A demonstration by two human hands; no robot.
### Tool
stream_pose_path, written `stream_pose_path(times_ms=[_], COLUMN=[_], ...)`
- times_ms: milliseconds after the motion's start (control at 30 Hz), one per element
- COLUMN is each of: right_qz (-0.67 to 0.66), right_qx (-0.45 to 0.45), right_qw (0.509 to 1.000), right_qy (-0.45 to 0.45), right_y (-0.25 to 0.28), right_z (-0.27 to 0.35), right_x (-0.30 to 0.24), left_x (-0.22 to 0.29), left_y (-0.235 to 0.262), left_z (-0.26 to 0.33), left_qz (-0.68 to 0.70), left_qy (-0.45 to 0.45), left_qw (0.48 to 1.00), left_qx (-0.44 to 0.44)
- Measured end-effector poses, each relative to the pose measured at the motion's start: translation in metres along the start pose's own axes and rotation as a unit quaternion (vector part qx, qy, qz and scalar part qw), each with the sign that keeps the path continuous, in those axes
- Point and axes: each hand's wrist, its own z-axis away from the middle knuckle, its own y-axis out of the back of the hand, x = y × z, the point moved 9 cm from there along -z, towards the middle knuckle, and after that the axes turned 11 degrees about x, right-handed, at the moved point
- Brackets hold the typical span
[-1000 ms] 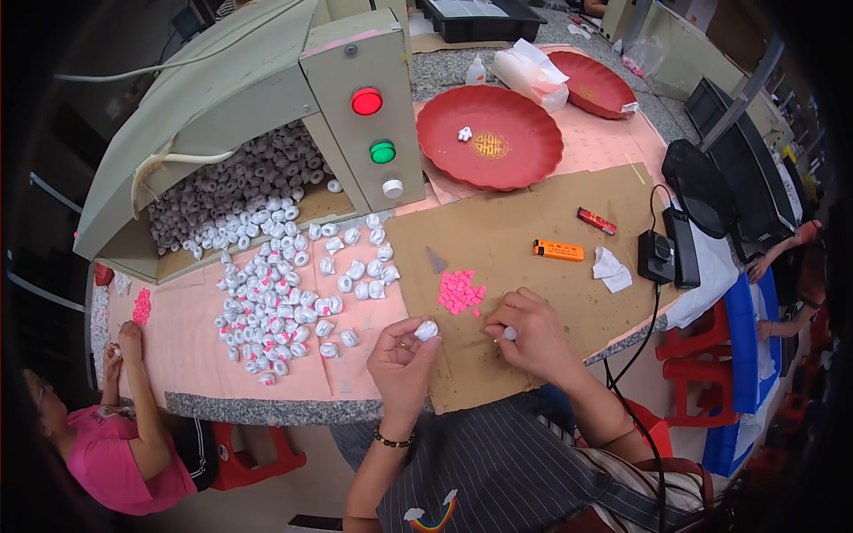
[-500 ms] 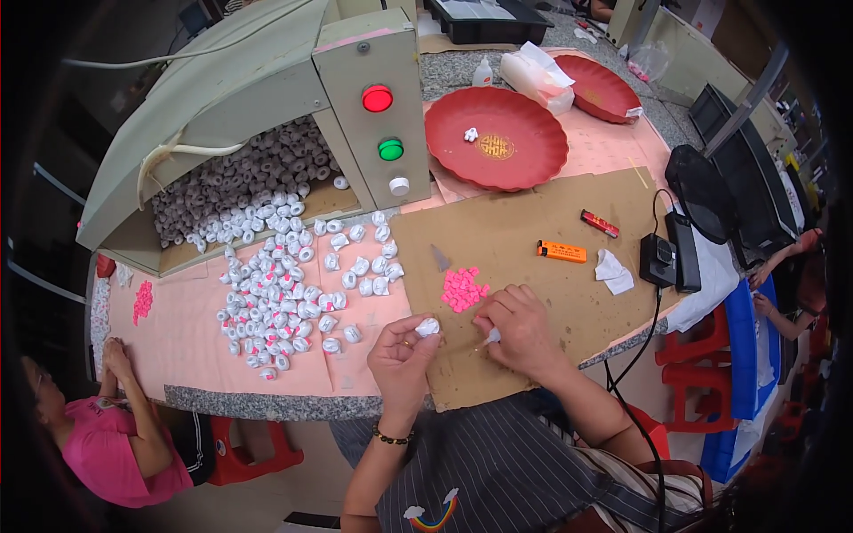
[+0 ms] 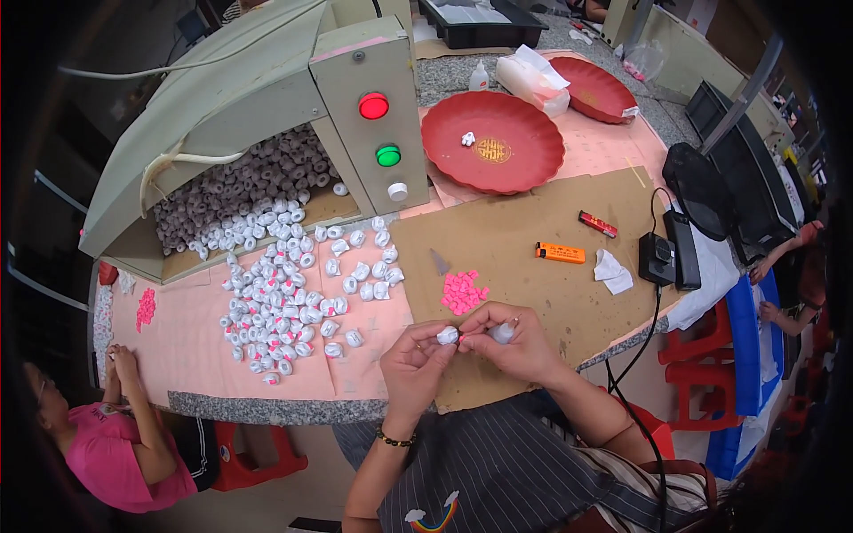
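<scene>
Between the fingertips of my left hand (image 3: pixel 411 364) is a small white round piece (image 3: pixel 447 335). My right hand (image 3: pixel 529 351) meets it there, thumb and forefinger pinched on what looks like a tiny pink piece (image 3: pixel 461 338). A small translucent bottle (image 3: pixel 503 332) is also tucked in the right hand's fingers. Just beyond both hands, a heap of pink pieces (image 3: pixel 464 292) lies on the brown cardboard (image 3: pixel 524 213). Many similar white pieces (image 3: pixel 275 306), some with pink spots, are spread over the pink paper to the left.
A grey machine (image 3: pixel 364 133) with an opening full of round pieces stands at the far left. Red trays (image 3: pixel 493 173), an orange box (image 3: pixel 560 253), a red tube (image 3: pixel 597 224), crumpled tissue (image 3: pixel 612 271) and a black cabled device (image 3: pixel 657 259) lie beyond. Another person (image 3: pixel 124 444) sits at left.
My right hand has risen from beside the pink heap and moved left to the white piece, with a pink bit now at its fingertips. The left hand has shifted slightly right.
</scene>
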Motion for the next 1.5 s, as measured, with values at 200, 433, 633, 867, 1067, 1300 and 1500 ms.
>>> stream_pose_path(times_ms=[200,433,633,867,1067,1300,1500], right_qz=[0.028,0.037,0.129,0.145,0.158,0.150,0.029], right_qx=[-0.018,-0.006,-0.010,0.003,-0.006,-0.015,0.036], right_qw=[0.999,0.994,0.957,0.935,0.930,0.938,0.993], right_qy=[-0.029,0.100,0.260,0.322,0.333,0.313,0.110], right_y=[-0.003,0.000,-0.007,-0.010,-0.009,-0.011,0.015], right_z=[-0.002,-0.002,0.006,0.010,0.013,0.013,0.002], right_x=[0.012,0.004,-0.015,-0.023,-0.027,-0.022,0.009], left_x=[0.000,0.001,0.003,0.002,-0.004,0.004,0.066], left_y=[-0.005,-0.004,-0.002,-0.002,-0.008,-0.005,0.014], left_z=[0.003,0.002,0.002,0.002,0.002,0.004,0.006], left_qz=[0.002,0.014,-0.025,-0.031,-0.018,-0.013,-0.407], left_qy=[-0.010,0.023,-0.014,-0.017,-0.007,0.001,-0.261], left_qw=[0.999,0.998,0.999,0.999,0.998,1.000,0.874], left_qx=[-0.032,-0.050,-0.014,-0.036,-0.052,-0.024,0.050])
